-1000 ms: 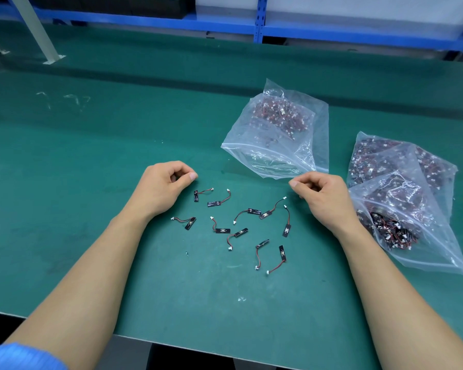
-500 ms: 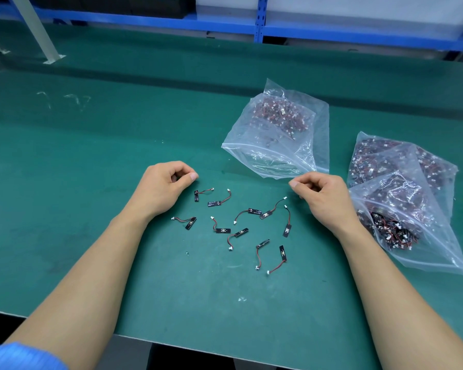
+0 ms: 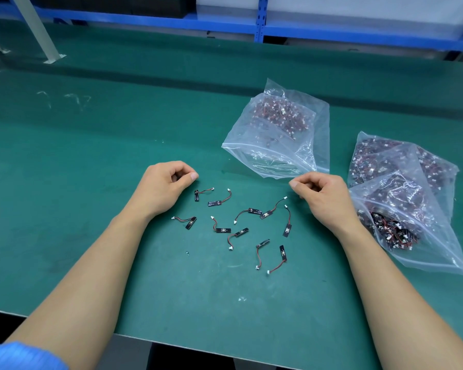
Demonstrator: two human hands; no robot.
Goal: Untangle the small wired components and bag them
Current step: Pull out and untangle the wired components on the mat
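**Item 1, wired components** (image 3: 247, 211): about 10 loose pieces on the green table (image 3: 91, 161), each a small black board with a short red-and-black lead and a white plug. They lie separately; 2 near the centre right touch or overlap, and I cannot tell which. The scatter sits between the 2 hands and slightly nearer the person than the knuckles.

**Item 2, left hand** (image 3: 166, 188): resting on the table with fingers curled in and thumb against forefinger; nothing visible in its hold. The nearest piece (image 3: 197, 195) is just beside the thumb tip, its board lengthwise toward the person and its lead trailing right.

**Item 3, right hand** (image 3: 325, 200): resting on the table, also curled, with nothing seen held. The white plug (image 3: 285, 198) of 1 piece lies just beside its thumb, the lead running down-left to its board.

**Item 4, centre bag** (image 3: 278, 134): clear zip bag, part filled, beyond the scatter. Its zip edge runs left to right and its near corner is just beside the right hand, so the right hand is the nearer.

**Item 5, 2 fuller bags** (image 3: 412, 209): overlapping, to the right of the right wrist.

**Judgement:** loose pieces look ready for gathering, probably inward from both sides.
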